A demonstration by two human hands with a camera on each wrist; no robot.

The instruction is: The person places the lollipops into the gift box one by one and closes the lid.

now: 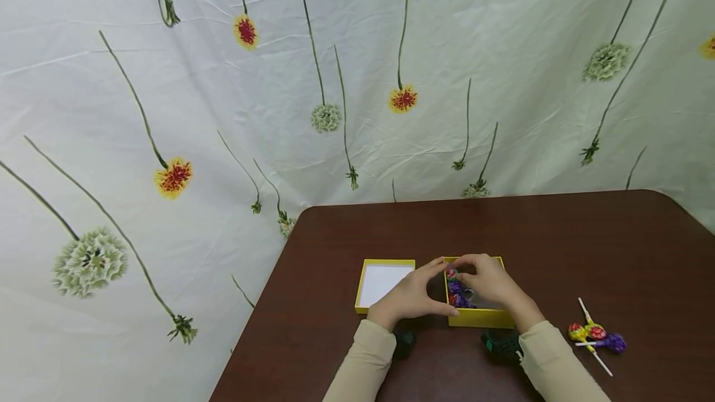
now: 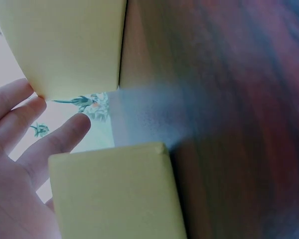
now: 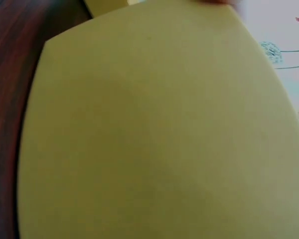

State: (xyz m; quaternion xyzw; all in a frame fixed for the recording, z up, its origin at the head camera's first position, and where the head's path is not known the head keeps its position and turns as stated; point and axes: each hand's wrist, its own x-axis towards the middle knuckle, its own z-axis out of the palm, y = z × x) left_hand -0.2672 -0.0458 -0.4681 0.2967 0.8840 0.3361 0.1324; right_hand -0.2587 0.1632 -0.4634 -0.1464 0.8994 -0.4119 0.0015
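Note:
An open yellow box stands on the table, with several wrapped lollipops along its left side. My right hand reaches over the box, its thumb and fingers bent together at a red-and-green lollipop near the back left corner. My left hand spans the box's left side, thumb at the front corner and fingers towards the back. In the left wrist view its fingers are stretched out, with tips at the edge of the yellow box. The right wrist view is mostly filled by the box wall.
A yellow lid with a white inside lies left of the box, partly behind my left hand. Several lollipops with white sticks lie crossed on the brown table at the right. Behind it hangs a flowered cloth.

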